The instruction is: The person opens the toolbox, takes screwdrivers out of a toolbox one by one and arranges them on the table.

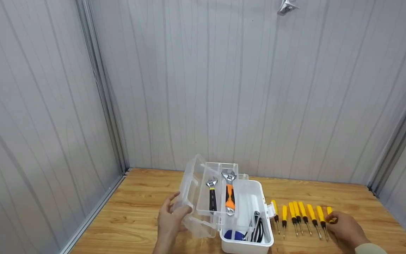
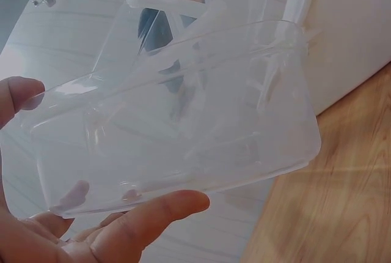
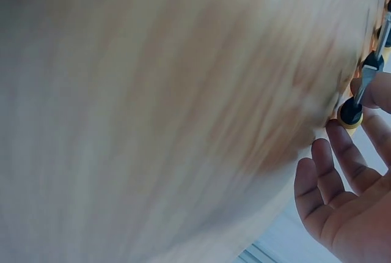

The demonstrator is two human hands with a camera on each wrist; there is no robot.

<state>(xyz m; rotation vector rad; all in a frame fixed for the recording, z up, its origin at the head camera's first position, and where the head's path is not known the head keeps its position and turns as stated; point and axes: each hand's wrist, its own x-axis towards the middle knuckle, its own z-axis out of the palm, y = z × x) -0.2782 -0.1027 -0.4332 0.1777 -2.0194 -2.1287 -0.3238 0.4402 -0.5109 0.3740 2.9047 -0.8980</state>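
Note:
At the left of a white toolbox (image 1: pixel 247 246), my left hand (image 1: pixel 170 219) grips its clear plastic lid (image 1: pixel 189 173), which stands swung up. Thumb and fingers lie on either side of the lid's edge in the left wrist view. A clear tray (image 1: pixel 203 208) holds an adjustable wrench (image 1: pixel 213 199) with a black handle and another wrench (image 1: pixel 229 197) with an orange and black handle. My right hand (image 1: pixel 347 228) pinches the rightmost yellow-handled screwdriver (image 3: pixel 350 114) between thumb and fingers. Part of that screwdriver is hidden behind the hand in the head view.
Several yellow screwdrivers (image 1: pixel 302 209) lie side by side on the wooden table (image 1: pixel 136 208), right of the toolbox. Inside the box are a blue item (image 1: pixel 234 235) and some dark-handled tools (image 1: pixel 258 227). Pale panel walls (image 1: pixel 203 88) stand behind and at both sides.

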